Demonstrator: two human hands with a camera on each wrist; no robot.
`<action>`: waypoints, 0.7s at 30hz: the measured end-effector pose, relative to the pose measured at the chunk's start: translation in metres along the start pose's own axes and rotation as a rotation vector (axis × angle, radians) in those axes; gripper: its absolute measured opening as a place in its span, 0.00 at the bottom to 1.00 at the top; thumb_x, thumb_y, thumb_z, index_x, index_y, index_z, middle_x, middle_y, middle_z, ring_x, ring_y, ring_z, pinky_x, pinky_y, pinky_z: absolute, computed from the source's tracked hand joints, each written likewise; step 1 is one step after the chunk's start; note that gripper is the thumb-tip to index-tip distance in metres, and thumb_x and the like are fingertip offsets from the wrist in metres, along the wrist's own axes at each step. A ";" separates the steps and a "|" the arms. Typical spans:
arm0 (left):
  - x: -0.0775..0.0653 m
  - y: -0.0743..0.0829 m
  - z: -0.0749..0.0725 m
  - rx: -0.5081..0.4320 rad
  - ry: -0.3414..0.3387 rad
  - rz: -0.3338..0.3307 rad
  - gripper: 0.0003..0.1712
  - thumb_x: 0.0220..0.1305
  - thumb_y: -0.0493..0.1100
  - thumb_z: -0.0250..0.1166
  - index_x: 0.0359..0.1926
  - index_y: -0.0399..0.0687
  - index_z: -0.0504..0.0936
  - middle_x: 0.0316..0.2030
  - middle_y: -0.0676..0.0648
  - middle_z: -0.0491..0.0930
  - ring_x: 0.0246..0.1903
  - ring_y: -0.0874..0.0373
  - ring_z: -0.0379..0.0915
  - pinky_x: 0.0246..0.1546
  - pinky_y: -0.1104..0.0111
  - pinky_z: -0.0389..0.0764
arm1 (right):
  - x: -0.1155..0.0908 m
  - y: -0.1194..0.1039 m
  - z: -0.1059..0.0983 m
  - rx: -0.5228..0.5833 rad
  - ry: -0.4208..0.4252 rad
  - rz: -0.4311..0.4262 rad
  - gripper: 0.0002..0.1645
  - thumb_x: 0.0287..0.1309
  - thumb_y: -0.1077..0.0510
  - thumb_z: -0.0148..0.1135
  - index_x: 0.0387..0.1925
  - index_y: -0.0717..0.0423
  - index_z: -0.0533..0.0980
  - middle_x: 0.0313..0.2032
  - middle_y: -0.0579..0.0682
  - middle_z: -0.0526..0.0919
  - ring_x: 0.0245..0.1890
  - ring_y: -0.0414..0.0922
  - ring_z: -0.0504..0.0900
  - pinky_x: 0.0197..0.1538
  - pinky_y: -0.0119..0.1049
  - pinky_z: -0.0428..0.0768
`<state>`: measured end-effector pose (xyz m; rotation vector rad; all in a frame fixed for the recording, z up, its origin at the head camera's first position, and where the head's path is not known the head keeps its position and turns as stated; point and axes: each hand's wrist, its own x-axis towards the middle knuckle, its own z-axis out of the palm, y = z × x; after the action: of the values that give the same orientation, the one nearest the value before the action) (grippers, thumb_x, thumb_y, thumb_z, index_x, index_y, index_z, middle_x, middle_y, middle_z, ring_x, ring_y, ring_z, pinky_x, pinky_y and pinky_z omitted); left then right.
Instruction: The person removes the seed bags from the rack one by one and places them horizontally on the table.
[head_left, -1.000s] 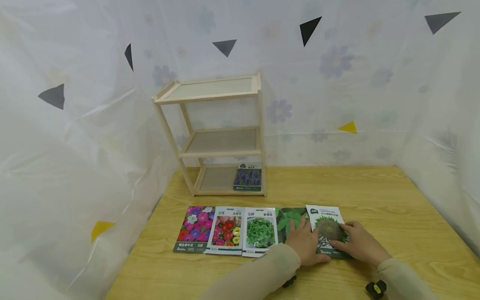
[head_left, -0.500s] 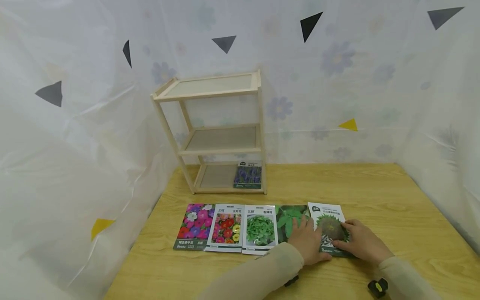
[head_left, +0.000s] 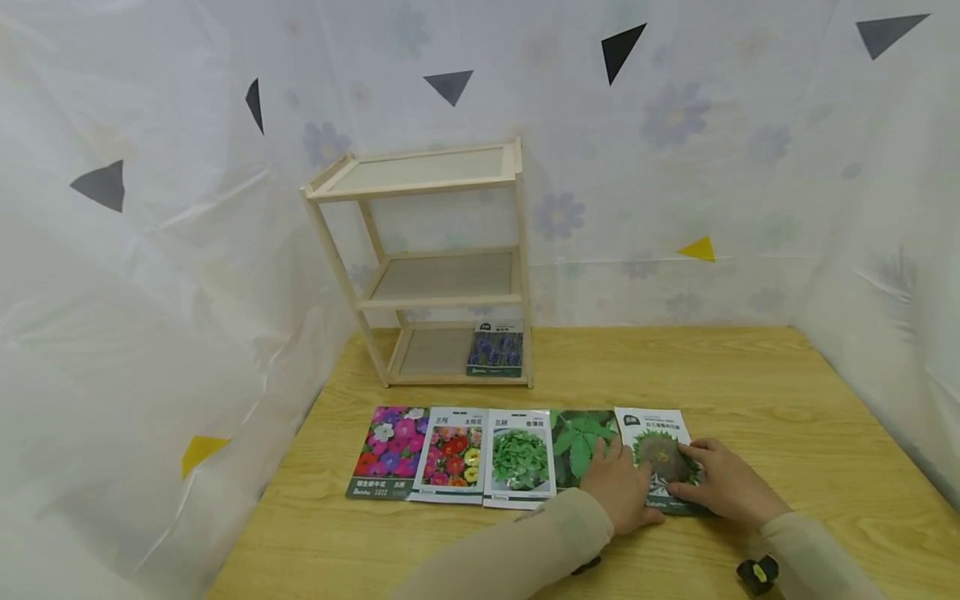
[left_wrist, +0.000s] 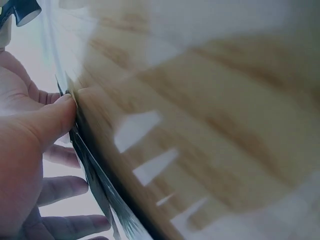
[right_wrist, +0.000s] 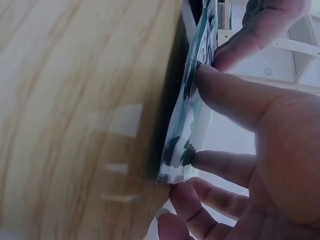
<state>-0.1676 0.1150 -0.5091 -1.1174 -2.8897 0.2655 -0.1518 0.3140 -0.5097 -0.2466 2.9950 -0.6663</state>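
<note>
Five flat seed packets lie side by side on the wooden table. My left hand (head_left: 618,493) rests with straight fingers across the green-leaf seed packet (head_left: 576,437) and the left edge of the sunflower seed packet (head_left: 651,421). On that sunflower packet's right side, the thumb and fingers of my right hand (head_left: 726,485) touch its face and edge. From the right wrist view, the right thumb (right_wrist: 230,95) presses close to the packet's lower edge, the other fingers reaching along it. In the left wrist view the thumb (left_wrist: 52,117) lies at a packet's edge, fingers spread beyond.
To the left lie a petunia packet (head_left: 390,446), a mixed-flower packet (head_left: 452,454) and a leafy herb packet (head_left: 520,458). Behind them stands a three-tier wooden rack (head_left: 442,304) with a purple-flower packet (head_left: 495,354) on its lowest shelf. White sheeting (head_left: 600,150) encloses the table (head_left: 750,375).
My left hand has slid slightly right and its fingers have drawn back, uncovering more of the green-leaf packet. The sunflower packet has shifted a little to the right, and my right hand with it.
</note>
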 end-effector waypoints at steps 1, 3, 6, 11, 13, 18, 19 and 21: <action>0.000 0.000 0.000 -0.003 -0.005 0.002 0.40 0.55 0.78 0.50 0.64 0.67 0.70 0.63 0.51 0.68 0.69 0.53 0.53 0.69 0.55 0.56 | 0.000 0.000 0.000 0.000 -0.001 -0.002 0.53 0.48 0.34 0.69 0.60 0.74 0.69 0.57 0.74 0.67 0.50 0.69 0.73 0.45 0.61 0.76; -0.001 0.001 -0.001 -0.005 -0.016 0.009 0.40 0.55 0.78 0.50 0.64 0.67 0.70 0.64 0.51 0.67 0.69 0.53 0.53 0.69 0.56 0.55 | 0.000 0.001 0.000 0.000 -0.002 -0.006 0.53 0.48 0.34 0.69 0.60 0.73 0.69 0.58 0.74 0.66 0.52 0.70 0.72 0.46 0.62 0.75; -0.002 0.001 -0.002 0.001 -0.030 0.015 0.40 0.56 0.78 0.50 0.64 0.67 0.70 0.65 0.50 0.67 0.70 0.53 0.52 0.69 0.56 0.54 | 0.000 0.003 0.001 0.000 -0.008 -0.006 0.54 0.48 0.33 0.68 0.61 0.72 0.68 0.59 0.75 0.65 0.53 0.71 0.71 0.46 0.62 0.75; -0.002 0.002 -0.002 0.019 -0.034 0.016 0.40 0.56 0.78 0.49 0.64 0.66 0.69 0.65 0.50 0.66 0.70 0.53 0.52 0.70 0.57 0.53 | 0.000 0.005 0.000 0.026 -0.022 0.001 0.54 0.48 0.32 0.67 0.61 0.71 0.68 0.60 0.75 0.65 0.50 0.66 0.75 0.44 0.61 0.76; -0.002 0.002 -0.001 0.025 -0.030 0.016 0.40 0.56 0.78 0.49 0.64 0.66 0.69 0.65 0.50 0.66 0.70 0.52 0.52 0.70 0.57 0.54 | -0.001 0.005 0.000 0.036 -0.022 0.003 0.54 0.48 0.32 0.67 0.61 0.71 0.68 0.60 0.74 0.65 0.49 0.65 0.76 0.44 0.60 0.77; -0.001 0.002 0.001 0.029 -0.025 0.022 0.40 0.57 0.78 0.49 0.64 0.66 0.69 0.65 0.49 0.66 0.70 0.52 0.52 0.69 0.56 0.54 | -0.002 0.002 -0.004 0.057 -0.011 -0.008 0.53 0.49 0.33 0.67 0.60 0.72 0.68 0.59 0.75 0.65 0.50 0.68 0.74 0.44 0.60 0.77; -0.001 0.002 0.001 0.026 -0.028 0.024 0.40 0.57 0.78 0.49 0.64 0.66 0.69 0.65 0.49 0.66 0.70 0.52 0.52 0.69 0.56 0.54 | -0.002 0.001 -0.004 0.059 -0.007 -0.011 0.53 0.49 0.33 0.68 0.60 0.73 0.69 0.58 0.75 0.66 0.51 0.69 0.73 0.44 0.60 0.77; -0.001 0.002 0.001 0.022 -0.036 0.028 0.40 0.57 0.78 0.48 0.65 0.66 0.69 0.66 0.50 0.66 0.70 0.52 0.51 0.70 0.56 0.53 | -0.003 0.000 -0.005 0.059 -0.002 -0.010 0.52 0.49 0.34 0.68 0.59 0.73 0.69 0.58 0.75 0.66 0.51 0.68 0.73 0.44 0.60 0.77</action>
<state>-0.1655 0.1153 -0.5098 -1.1622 -2.8964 0.3203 -0.1491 0.3162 -0.5051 -0.2592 2.9682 -0.7532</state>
